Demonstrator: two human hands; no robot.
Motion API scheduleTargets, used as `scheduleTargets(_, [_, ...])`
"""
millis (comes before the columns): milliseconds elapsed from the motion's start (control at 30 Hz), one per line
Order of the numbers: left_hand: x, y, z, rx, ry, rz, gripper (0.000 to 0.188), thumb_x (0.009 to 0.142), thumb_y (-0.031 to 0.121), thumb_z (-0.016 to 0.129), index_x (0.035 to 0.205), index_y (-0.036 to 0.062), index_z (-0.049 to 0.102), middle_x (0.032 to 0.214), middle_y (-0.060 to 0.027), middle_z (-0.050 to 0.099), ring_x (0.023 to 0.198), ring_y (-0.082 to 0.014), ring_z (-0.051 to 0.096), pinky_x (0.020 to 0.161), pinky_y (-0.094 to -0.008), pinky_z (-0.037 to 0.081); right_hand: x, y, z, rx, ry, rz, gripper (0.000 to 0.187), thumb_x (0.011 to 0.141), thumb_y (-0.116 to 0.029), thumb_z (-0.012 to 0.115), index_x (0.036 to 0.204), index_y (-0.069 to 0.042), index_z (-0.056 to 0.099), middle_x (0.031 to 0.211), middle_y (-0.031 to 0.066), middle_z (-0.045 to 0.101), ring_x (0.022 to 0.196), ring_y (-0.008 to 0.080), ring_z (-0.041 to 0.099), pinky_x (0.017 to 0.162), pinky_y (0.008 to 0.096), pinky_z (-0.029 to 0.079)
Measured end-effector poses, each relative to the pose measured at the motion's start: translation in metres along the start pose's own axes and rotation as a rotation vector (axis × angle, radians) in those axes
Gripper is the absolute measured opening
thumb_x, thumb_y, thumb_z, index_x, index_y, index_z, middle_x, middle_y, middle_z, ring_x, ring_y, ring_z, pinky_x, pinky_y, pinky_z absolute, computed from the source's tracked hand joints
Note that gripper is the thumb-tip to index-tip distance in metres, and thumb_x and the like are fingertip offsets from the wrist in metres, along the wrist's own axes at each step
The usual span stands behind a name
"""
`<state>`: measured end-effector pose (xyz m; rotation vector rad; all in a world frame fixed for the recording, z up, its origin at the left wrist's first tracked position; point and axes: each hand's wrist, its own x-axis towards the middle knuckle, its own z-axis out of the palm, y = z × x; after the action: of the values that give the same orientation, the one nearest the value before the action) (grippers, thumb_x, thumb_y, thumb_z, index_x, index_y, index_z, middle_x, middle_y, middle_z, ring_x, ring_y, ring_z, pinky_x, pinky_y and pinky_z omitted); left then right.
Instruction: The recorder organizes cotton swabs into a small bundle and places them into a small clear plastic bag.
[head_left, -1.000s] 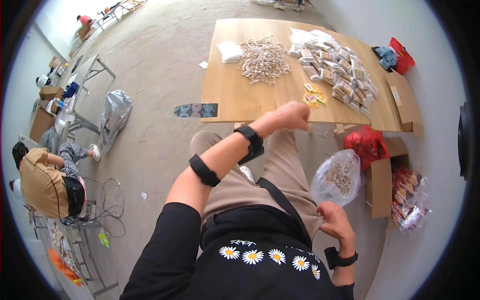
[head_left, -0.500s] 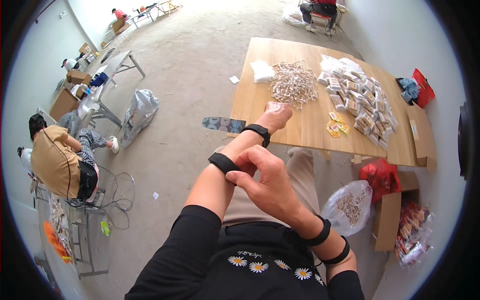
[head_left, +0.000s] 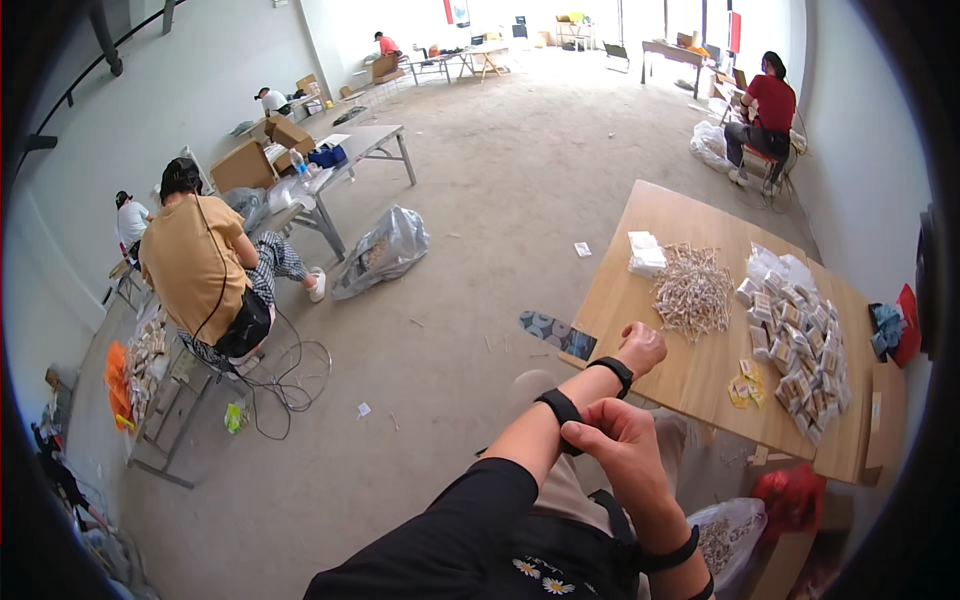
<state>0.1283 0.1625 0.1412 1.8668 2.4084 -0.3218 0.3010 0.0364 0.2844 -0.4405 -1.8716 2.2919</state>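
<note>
My left forearm reaches toward the table, and my left hand (head_left: 643,347) is a loose fist over the table's near edge. Nothing shows in it. A black wrist strap (head_left: 612,374) circles the left wrist, with a second black strap (head_left: 560,407) further up the forearm. My right hand (head_left: 622,440) grips that second strap between thumb and fingers. Beyond my left hand, a heap of thin cotton swabs (head_left: 692,291) lies on the wooden table (head_left: 625,270). A white stack (head_left: 646,254) sits beside it, and small yellow packets (head_left: 746,384) lie nearer me.
Many clear-bagged packs (head_left: 797,345) pile up on the table's right. Below stand a clear bag of swabs (head_left: 722,540) and a red bag (head_left: 788,500). A person in tan (head_left: 195,260) sits at left near cables (head_left: 290,385); another in red (head_left: 770,105) sits far right.
The view has tilted up and turned left, so the table and my arms appear lower and further right. My right hand still holds the forearm strap.
</note>
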Motion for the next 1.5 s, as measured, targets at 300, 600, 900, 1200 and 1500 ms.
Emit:
scheduleTargets(300, [0.013,0.006,0.017,-0.154,0.088,0.084,0.019,0.076,0.014,0.067,0.092,0.0051,0.072,0.091,-0.0112,0.071,0.076,-0.0263,0.070,0.066,-0.0497,0.054,-0.004,-0.016,0.033,-0.466,0.001,-0.382,0.015,0.074,-0.006,0.069,0.083,0.003,0.061,0.066,0.0152,0.058,0.061,0.0254,0.058,0.058,0.0335,0.046])
scheduleTargets(600, [0.036,-0.050,-0.065,-2.130,0.307,-0.262,0.011,0.082,0.012,0.069,0.082,0.0087,0.058,0.066,-0.0037,0.061,0.050,-0.0146,0.058,0.045,-0.0305,0.050,-0.024,0.011,0.014,-0.259,0.105,-0.320,0.020,0.078,-0.002,0.070,0.095,0.002,0.062,0.079,0.0039,0.060,0.068,0.0096,0.052,0.062,0.0243,0.042])
scheduleTargets(900, [0.019,-0.075,-0.086,-2.517,0.415,-0.370,0.015,0.084,0.017,0.067,0.077,0.0118,0.056,0.064,-0.0023,0.058,0.050,-0.0148,0.053,0.053,-0.0333,0.048,-0.015,0.017,0.009,-0.140,0.035,-0.325,0.018,0.079,0.000,0.069,0.095,0.001,0.062,0.084,0.0024,0.062,0.073,0.0095,0.052,0.067,0.0231,0.043])
scheduleTargets(1200, [0.023,-0.086,-0.076,-2.699,0.441,-0.339,0.007,0.087,0.014,0.064,0.082,0.0117,0.059,0.065,-0.0008,0.054,0.054,-0.0133,0.050,0.058,-0.0355,0.047,-0.017,0.017,-0.001,-0.116,0.050,-0.263,0.011,0.080,0.000,0.066,0.090,0.002,0.063,0.081,0.0024,0.060,0.072,0.0073,0.054,0.067,0.0212,0.043])
scheduleTargets(1500, [0.019,-0.024,-0.151,-2.830,0.237,-0.004,0.015,0.085,0.016,0.068,0.078,0.0138,0.055,0.061,0.0017,0.052,0.048,-0.0116,0.044,0.055,-0.0311,0.042,0.017,0.076,-0.033,0.280,-0.071,0.084,0.017,0.084,-0.007,0.057,0.095,0.003,0.066,0.086,0.0087,0.068,0.078,0.0147,0.063,0.069,0.0276,0.047])
